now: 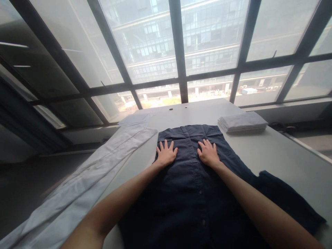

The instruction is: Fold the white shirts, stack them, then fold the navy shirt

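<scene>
A dark navy button-up shirt (178, 186) lies spread out, its hem toward the window and its button placket running down the middle. My left hand (166, 154) rests on the shirt left of the placket, fingers spread. On the other side of the placket, my right hand (208, 152) lies palm down with its fingers apart. Neither hand grips the cloth. One sleeve reaches out to the lower right, partly behind my right forearm. The collar end is out of view or lost in shadow near me.
Under the shirt is a white table (285, 159). White cloth (85, 183) lies along its left side, with flat pale sheets (133, 118) beyond it. A folded white stack (242, 122) sits at the back right. Tall framed windows (207, 38) stand behind the table.
</scene>
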Available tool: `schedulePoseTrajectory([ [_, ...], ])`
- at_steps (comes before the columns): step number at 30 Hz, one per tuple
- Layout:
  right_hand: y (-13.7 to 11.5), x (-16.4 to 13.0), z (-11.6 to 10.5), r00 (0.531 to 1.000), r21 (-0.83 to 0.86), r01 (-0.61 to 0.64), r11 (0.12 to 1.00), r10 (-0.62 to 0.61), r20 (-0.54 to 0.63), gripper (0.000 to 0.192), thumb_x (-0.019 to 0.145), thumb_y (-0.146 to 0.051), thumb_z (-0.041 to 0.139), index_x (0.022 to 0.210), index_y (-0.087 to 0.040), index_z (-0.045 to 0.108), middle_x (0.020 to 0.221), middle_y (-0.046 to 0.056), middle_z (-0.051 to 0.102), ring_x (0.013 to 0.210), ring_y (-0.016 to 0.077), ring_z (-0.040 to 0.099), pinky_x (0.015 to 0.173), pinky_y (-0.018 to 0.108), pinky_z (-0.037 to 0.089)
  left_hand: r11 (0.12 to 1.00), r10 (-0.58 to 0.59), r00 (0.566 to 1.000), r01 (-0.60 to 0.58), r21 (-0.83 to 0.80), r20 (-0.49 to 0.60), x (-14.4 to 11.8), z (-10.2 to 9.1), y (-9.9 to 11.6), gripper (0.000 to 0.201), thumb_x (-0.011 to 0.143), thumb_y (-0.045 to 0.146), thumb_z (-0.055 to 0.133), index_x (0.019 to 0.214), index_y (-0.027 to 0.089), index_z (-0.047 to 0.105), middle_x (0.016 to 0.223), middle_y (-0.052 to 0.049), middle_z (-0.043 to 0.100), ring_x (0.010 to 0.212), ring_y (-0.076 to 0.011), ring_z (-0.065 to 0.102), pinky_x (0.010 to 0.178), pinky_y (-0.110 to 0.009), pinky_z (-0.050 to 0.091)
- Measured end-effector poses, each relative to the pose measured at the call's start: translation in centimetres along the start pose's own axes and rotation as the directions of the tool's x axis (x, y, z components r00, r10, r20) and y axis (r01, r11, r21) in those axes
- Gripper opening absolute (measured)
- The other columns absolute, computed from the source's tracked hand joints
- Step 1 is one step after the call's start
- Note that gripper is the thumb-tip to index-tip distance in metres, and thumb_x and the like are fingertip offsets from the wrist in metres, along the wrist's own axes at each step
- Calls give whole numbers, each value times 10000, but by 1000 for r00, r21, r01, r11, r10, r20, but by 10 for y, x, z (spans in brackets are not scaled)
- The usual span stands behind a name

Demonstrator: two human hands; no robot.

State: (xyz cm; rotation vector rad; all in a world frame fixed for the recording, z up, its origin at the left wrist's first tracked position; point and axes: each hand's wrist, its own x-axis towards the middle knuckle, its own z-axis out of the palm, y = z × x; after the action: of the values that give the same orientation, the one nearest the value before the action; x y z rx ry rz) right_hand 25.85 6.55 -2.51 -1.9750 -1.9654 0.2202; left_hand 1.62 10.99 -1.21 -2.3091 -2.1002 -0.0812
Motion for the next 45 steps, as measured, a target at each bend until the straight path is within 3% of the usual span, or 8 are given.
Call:
schedulePoseTrajectory([
  [7,-4,-3,0,999,-88,-18,996,22,35,603,1039,-458,334,1580,-196,378,1670,171,252,1552,323,155,1205,580,114,999,3,998,0,-51,59,7,3,-5,682,999,669,249,1609,366,277,1701,-88,161,1544,-435,83,1196,-653,119],
  [12,-9,-4,-3,995,-142,-64,988,74,68,677,1030,-550,308,1615,-210,299,1688,171,190,1555,353,101,1201,566,77,999,28,1000,-27,-43,10,10,0,-6,756,986,693,266,1631,299,230,1704,-117,114,1558,-387,66,1210,-630,100],
  [17,-10,-4,-2,993,-158,-70,985,84,82,683,1029,-556,293,1618,-211,289,1690,170,186,1554,351,102,1200,566,64,996,-40,994,48,-69,102,13,-10,-8,830,949,749,321,1613,251,302,1679,-178,192,1527,-462,147,1179,-665,167],
  [21,-10,-2,-1,994,-148,-64,987,76,81,673,1028,-551,308,1613,-218,305,1686,180,194,1553,358,109,1197,569,75,984,-29,997,16,-178,-69,26,-23,11,703,980,539,486,1551,137,414,1629,-242,296,1486,-483,259,1175,-625,224],
  [27,-10,-3,-3,996,-137,-61,989,70,62,661,1027,-536,328,1607,-217,324,1681,193,201,1552,361,118,1198,569,71,937,72,982,-126,-325,-173,73,-32,64,350,1006,312,499,1285,174,658,1316,-136,666,1231,-221,614,1055,-279,433],
  [35,-13,-2,-5,995,-106,-71,992,78,61,665,1023,-533,335,1604,-211,332,1685,183,192,1556,355,106,1204,561,42,922,-103,990,59,-383,-95,135,-23,101,248,991,285,525,1110,194,722,1149,-133,746,1087,-232,698,901,-295,513],
  [39,-14,0,-6,995,-91,-77,993,83,62,668,1020,-529,347,1604,-207,331,1689,176,184,1557,352,97,1205,566,25,928,-188,981,160,-337,-51,150,-17,106,375,950,451,567,1109,153,731,1170,-209,728,1098,-331,698,879,-387,544],
  [45,-13,0,-6,997,-55,-62,997,64,38,666,1012,-523,373,1592,-195,363,1679,191,209,1553,366,113,1207,572,46,951,-185,982,169,-258,-40,160,-14,109,346,925,343,559,1131,134,743,1192,-232,720,1133,-350,687,920,-414,540],
])
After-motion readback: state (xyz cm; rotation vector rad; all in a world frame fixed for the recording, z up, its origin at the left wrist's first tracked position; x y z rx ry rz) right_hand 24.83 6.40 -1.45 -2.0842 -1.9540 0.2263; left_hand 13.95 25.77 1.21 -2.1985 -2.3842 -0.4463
